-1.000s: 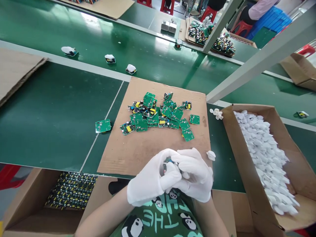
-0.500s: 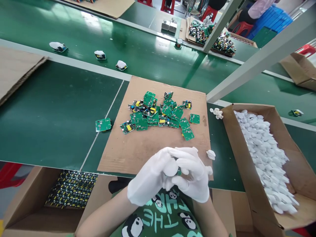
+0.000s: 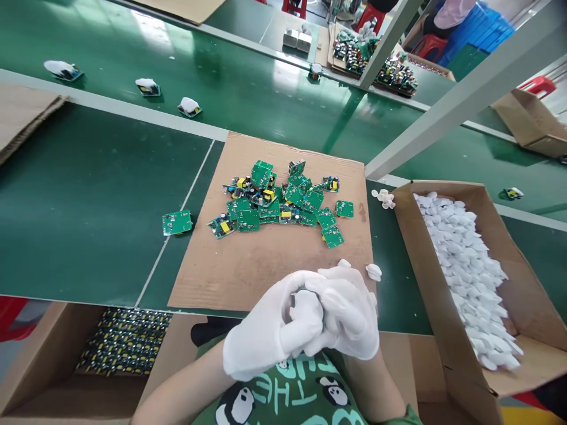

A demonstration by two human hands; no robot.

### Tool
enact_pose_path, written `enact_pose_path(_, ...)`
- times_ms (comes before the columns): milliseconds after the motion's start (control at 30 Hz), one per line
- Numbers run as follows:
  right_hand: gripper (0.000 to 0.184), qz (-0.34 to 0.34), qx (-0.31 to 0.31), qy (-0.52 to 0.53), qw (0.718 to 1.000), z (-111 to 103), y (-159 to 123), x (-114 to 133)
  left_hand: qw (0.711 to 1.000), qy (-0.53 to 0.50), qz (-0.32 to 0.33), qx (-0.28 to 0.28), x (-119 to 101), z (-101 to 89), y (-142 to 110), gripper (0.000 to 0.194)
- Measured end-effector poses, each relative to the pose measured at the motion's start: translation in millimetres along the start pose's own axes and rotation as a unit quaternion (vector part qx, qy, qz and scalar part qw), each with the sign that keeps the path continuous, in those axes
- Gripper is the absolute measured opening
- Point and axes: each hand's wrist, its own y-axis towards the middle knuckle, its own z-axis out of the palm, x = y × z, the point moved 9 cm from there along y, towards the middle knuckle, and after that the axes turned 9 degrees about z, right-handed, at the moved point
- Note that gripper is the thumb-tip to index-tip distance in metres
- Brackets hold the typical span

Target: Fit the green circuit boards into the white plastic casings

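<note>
Both hands wear white gloves and are pressed together at the table's near edge. My left hand (image 3: 270,330) and my right hand (image 3: 349,316) are wrapped round a small part that is almost wholly hidden; only a dark sliver shows between the fingers. Just beyond them lies a brown cardboard sheet (image 3: 248,271) carrying a heap of small green circuit boards (image 3: 283,200). A single green board (image 3: 176,222) rests to the left on the green table. One white plastic shell (image 3: 374,271) lies beside my right hand.
An open carton (image 3: 410,236) full of white shells (image 3: 465,271) stands on the right. A lower carton (image 3: 39,378) at the left holds stacked boards (image 3: 124,342). Three capped units (image 3: 147,87) sit on the conveyor belt behind. A slanted metal beam (image 3: 443,112) crosses the upper right.
My clasped hands shifted slightly and closed tighter round the hidden part. The capped units on the belt have travelled left. The view has dropped a little.
</note>
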Motion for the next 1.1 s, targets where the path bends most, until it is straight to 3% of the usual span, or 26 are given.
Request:
enact_pose_path(100, 0.044, -0.021, 0.035, -0.039, 0.998, 3, -2, 3, 0.994, 0.092, 0.002, 0.058, -3, 7.6, -2, 0.018)
enact_pose_path(200, 0.036, -0.049, 0.055, -0.031, 0.997, 1, 1, 5, 0.991, 0.127, 0.017, 0.044, -11, 5.1, -2, 0.017)
enact_pose_path(367, 0.050, -0.044, 0.068, 0.013, 0.997, -1, 4, 5, 0.993, 0.061, 0.022, 0.103, -7, 12.8, -3, 0.024)
enact_pose_path(567, 0.053, 0.002, 0.006, 0.055, 0.998, -7, -4, -3, 0.997, -0.025, -0.028, 0.070, 10, 10.2, -1, 0.025)
enact_pose_path(700, 0.048, -0.006, -0.018, 0.071, 0.997, -9, -5, -4, 0.994, -0.076, -0.025, 0.076, 7, 15.3, 3, 0.043)
enact_pose_path(800, 0.041, 0.021, -0.017, 0.061, 0.998, -9, -7, -7, 0.990, -0.039, 0.001, 0.135, -1, 23.0, 3, 0.048)
enact_pose_path(900, 0.028, 0.029, 0.011, 0.044, 0.999, -5, -9, -5, 0.984, 0.003, -0.013, 0.178, 1, 27.0, 1, 0.038)
enact_pose_path(1033, 0.037, -0.006, -0.018, 0.062, 0.998, -16, 1, 5, 0.981, 0.008, 0.000, 0.194, -3, 26.7, -3, 0.036)
enact_pose_path(1100, 0.039, -0.019, 0.024, 0.041, 0.999, -12, 10, 10, 0.982, 0.050, 0.013, 0.180, -6, 21.1, -4, 0.032)
